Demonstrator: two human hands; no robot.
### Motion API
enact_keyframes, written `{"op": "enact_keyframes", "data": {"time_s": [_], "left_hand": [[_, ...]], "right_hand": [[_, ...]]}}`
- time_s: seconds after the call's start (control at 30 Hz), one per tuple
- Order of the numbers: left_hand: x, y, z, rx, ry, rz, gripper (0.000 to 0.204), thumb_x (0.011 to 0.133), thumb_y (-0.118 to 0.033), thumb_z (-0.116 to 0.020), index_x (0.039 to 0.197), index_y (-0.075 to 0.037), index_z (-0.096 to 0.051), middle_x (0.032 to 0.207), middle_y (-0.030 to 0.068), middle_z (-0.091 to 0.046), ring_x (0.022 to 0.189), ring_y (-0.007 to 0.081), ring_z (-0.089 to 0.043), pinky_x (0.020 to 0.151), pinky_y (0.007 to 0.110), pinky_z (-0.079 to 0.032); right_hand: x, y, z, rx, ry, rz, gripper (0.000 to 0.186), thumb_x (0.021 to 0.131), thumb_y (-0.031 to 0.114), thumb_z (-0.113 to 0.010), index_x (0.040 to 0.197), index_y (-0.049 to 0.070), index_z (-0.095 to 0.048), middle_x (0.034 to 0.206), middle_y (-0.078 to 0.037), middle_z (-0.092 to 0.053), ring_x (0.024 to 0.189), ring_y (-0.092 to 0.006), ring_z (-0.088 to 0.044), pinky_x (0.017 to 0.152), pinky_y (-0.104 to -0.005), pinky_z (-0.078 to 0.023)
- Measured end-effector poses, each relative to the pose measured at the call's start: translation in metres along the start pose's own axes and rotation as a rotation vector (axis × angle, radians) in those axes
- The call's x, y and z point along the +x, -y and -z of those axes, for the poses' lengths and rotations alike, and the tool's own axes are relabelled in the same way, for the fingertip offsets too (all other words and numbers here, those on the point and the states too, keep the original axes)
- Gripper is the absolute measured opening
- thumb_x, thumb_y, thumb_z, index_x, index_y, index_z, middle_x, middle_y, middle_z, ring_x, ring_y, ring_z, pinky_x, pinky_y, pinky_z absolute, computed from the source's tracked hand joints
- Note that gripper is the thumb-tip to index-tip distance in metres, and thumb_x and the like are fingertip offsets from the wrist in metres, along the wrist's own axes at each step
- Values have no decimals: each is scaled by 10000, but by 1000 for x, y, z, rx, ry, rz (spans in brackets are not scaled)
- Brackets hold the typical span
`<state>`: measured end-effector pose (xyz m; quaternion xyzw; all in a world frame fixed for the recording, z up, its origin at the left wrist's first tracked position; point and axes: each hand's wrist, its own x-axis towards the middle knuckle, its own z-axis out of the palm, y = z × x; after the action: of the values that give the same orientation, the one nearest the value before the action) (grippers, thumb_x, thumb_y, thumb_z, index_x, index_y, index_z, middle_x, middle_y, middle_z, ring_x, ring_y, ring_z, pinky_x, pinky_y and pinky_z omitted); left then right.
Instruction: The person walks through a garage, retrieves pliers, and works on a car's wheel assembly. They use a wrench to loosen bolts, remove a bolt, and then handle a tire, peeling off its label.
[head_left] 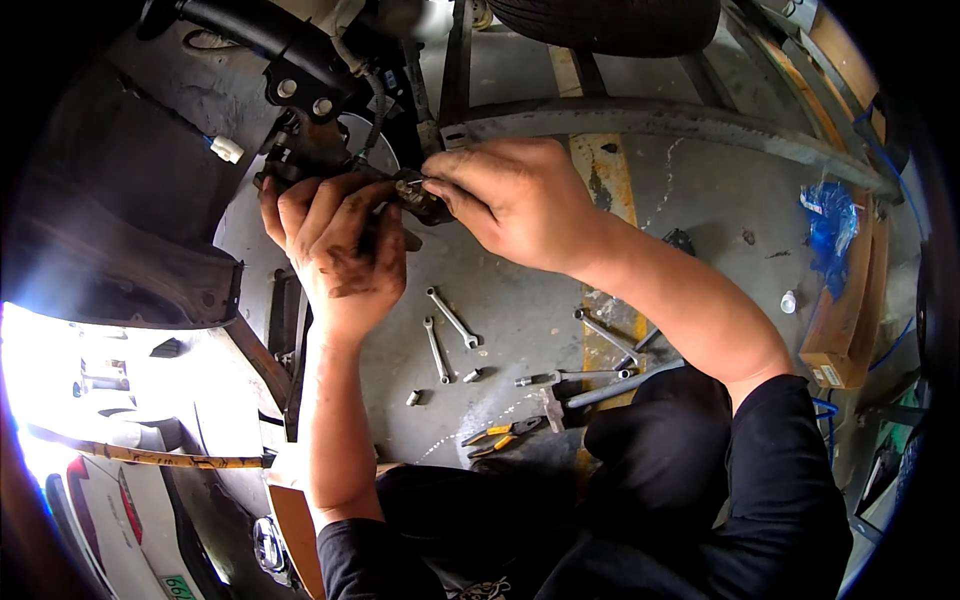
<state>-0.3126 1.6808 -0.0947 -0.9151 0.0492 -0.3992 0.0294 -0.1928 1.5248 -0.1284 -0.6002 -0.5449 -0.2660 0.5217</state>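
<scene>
Concrete floor extends from the edge of a curved metal frame to the person's knee. At upper left, a black strut adjoins a dark assembly. At right, a brown carton, contents hidden, bears an illegible pale label. The left hand curls its fingers over the assembly, grip indeterminate; the right hand's fingers pinch a small metal piece at the assembly's right side.

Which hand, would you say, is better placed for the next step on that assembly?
Probably the right hand: it pinches a small metal piece there, while the left hand lies curled over the dark assembly.
</scene>
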Motion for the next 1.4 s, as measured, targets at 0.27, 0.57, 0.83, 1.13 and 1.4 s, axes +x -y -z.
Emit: {"op": "enact_keyframes", "data": {"time_s": [0.27, 0.57, 0.83, 1.13, 1.4], "left_hand": [[0, 1, -5, -23, -55, -8, 219, 696, -89, -690, 913, -122, -680, 942, 2, -642, 1023, 256, -532, 1105, 541, -182], [-1, 4, -5, -37, -64, -4, 240, 671, -83, -683, 906, -129, -682, 941, -4, -637, 1026, 252, -526, 1111, 529, -168], [-2, 4, -5, -37, -54, 3, 257, 666, -79, -678, 919, -128, -684, 950, -1, -637, 1026, 250, -527, 1112, 525, -169], [-2, 7, -7, -30, -91, -8, 200, 749, -99, -664, 946, -127, -692, 960, 2, -638, 996, 236, -538, 1110, 524, -177], [-1, 7, -6, -49, -58, 14, 165, 778, -92, -660, 942, -104, -665, 969, 26, -640, 1030, 258, -536, 1108, 533, -185]], "right_hand": [[0, -1, -1, -80, -2, 89, 176, 768, 43, -733, 929, 22, -666, 695, -94, -631, 582, -257, -613, 516, -341, -489], [-2, 3, -8, -118, -54, 105, 189, 746, 45, -732, 919, 17, -660, 654, -82, -612, 555, -244, -600, 488, -344, -484], [2, -1, -9, -112, 19, 63, 169, 789, 51, -732, 944, 9, -680, 724, -100, -664, 595, -249, -620, 522, -327, -489], [9, 11, 5, 15, 168, -145, 129, 841, 95, -710, 940, 21, -671, 781, -105, -667, 648, -214, -640, 575, -303, -490], [11, 0, -8, 74, 144, -144, 150, 847, 147, -693, 926, 27, -649, 793, -133, -656, 682, -306, -639, 594, -367, -490]]}}
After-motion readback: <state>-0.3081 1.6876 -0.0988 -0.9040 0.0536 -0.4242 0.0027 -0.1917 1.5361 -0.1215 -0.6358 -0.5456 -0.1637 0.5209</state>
